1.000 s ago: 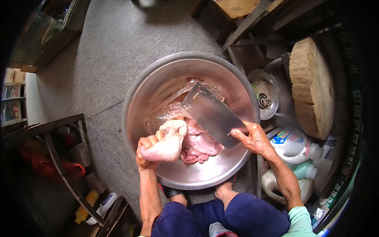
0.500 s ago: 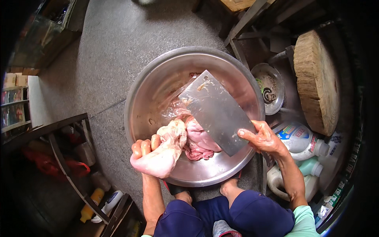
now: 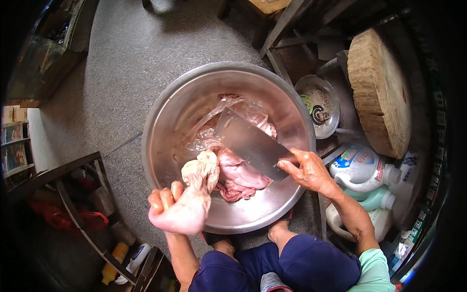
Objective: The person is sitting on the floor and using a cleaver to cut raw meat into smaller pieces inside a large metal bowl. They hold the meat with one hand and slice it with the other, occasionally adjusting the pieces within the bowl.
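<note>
A large steel basin (image 3: 168, 114) stands on the floor in front of my knees. My left hand (image 3: 166, 197) is closed around a pale pink piece of raw offal (image 3: 187, 214), stomach-like, lifted over the basin's near left rim. Its wrinkled, yellowish end hangs inward. My right hand (image 3: 311, 171) grips a broad cleaver (image 3: 250, 145), its handle hidden by the fingers. The blade slants over the middle of the basin, covering part of the meat. Below it lies more pink raw offal (image 3: 239, 170), beside a crumpled clear plastic bag (image 3: 206, 129).
To the right are a thick round wooden block (image 3: 377, 95), a shallow bowl (image 3: 331, 107) holding small items, and several plastic jugs (image 3: 357, 168). A wooden rack (image 3: 73, 199) with bottles stands at the left. Grey floor (image 3: 126, 63) stretches beyond the basin.
The cleaver's blade has tilted and looks narrower, showing more offal and plastic bag behind it. The whole view has shifted slightly, and my left hand still holds the offal.
</note>
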`<state>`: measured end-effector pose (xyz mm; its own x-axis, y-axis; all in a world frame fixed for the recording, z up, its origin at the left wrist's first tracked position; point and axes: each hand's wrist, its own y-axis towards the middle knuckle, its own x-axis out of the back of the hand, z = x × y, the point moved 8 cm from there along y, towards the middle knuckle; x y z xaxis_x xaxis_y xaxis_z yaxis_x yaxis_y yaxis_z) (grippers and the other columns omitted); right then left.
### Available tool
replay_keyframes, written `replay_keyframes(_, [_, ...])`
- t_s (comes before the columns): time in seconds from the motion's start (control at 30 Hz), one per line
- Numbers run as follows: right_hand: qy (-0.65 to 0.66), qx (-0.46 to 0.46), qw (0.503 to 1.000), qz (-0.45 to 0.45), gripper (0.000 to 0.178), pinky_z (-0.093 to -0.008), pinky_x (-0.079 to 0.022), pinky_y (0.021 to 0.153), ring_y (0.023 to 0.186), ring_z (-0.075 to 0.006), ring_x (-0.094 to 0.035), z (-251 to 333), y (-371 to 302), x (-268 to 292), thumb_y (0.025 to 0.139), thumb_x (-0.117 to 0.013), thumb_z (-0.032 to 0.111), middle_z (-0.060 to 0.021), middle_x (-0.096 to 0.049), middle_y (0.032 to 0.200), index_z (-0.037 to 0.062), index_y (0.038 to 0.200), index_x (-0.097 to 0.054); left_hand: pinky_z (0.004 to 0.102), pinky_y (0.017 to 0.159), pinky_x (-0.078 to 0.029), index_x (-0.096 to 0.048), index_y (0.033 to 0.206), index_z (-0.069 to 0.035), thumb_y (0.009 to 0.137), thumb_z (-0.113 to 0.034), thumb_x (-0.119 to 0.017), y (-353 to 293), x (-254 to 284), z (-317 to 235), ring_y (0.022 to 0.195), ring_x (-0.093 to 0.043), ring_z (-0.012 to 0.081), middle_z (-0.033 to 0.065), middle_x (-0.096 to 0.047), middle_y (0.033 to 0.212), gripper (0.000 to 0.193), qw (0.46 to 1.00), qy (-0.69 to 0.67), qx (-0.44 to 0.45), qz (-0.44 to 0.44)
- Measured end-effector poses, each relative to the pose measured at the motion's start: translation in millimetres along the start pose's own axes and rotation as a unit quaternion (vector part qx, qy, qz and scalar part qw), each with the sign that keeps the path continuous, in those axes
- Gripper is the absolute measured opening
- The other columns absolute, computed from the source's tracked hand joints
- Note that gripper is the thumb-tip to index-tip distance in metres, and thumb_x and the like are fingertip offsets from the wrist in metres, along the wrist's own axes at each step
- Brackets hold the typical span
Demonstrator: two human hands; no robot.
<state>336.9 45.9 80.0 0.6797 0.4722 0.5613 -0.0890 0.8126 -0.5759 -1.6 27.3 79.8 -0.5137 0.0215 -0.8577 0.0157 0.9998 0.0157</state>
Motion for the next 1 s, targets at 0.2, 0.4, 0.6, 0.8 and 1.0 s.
replay_keyframes(0.2, [0.093,-0.010,0.995,0.036,0.042,-0.0418,-0.052,0.073,0.079,-0.0319,-0.070,-31.4,30.9,-2.0,0.094,-0.066,0.034,-0.0233,-0.071,0.083,-0.0067,0.103,-0.067,0.0370,0.072,-0.046,-0.062,0.071,0.002,0.068,-0.022,-0.069,-8.9,-3.6,18.4,0.071,-0.060,0.0238,0.0128,-0.064,0.072,0.025,0.885,0.404,0.225,0.058])
replay_keyframes(0.4, [0.051,-0.039,0.998,0.013,0.042,-0.0445,-0.050,0.070,0.072,-0.0325,-0.065,-30.8,30.1,4.6,0.094,-0.063,0.034,-0.0252,-0.065,0.077,-0.0085,0.099,-0.064,0.0395,0.078,-0.052,-0.067,0.107,-0.003,0.084,-0.022,-0.075,-36.2,0.0,95.9,0.091,-0.067,0.0280,0.0146,-0.069,0.093,0.031,0.661,0.582,0.375,0.289])
replay_keyframes(0.6, [0.041,-0.024,0.999,0.019,0.043,-0.0460,-0.050,0.074,0.079,-0.0358,-0.067,-14.8,29.5,6.6,0.095,-0.061,0.034,-0.0288,-0.065,0.080,-0.0088,0.096,-0.062,0.0362,0.068,-0.060,-0.060,0.115,-0.003,0.093,-0.029,-0.074,-1.1,79.5,128.6,0.079,-0.070,0.0235,0.0092,-0.069,0.092,0.038,0.859,0.168,0.368,-0.313])
replay_keyframes(0.8, [0.020,-0.007,1.000,0.020,0.043,-0.0497,-0.049,0.079,0.088,-0.0439,-0.068,-8.4,47.0,0.6,0.095,-0.060,0.034,-0.0317,-0.066,0.087,-0.0087,0.098,-0.063,0.0305,0.052,-0.054,-0.063,0.089,-0.004,0.091,-0.020,-0.074,31.5,111.0,136.9,0.063,-0.064,0.0175,0.0083,-0.066,0.077,0.020,0.847,0.151,0.266,-0.434])
replay_keyframes(1.0, [-0.046,-0.013,0.999,-0.007,0.041,-0.0514,-0.048,0.080,0.090,-0.0486,-0.065,-15.4,32.2,25.3,0.095,-0.059,0.033,-0.0330,-0.065,0.088,-0.0078,0.095,-0.062,0.0244,0.039,-0.037,-0.060,0.074,-0.005,0.091,-0.010,-0.062,25.6,97.4,71.5,0.046,-0.044,0.0079,-0.0014,-0.049,0.058,0.018,0.833,0.320,0.124,-0.433])
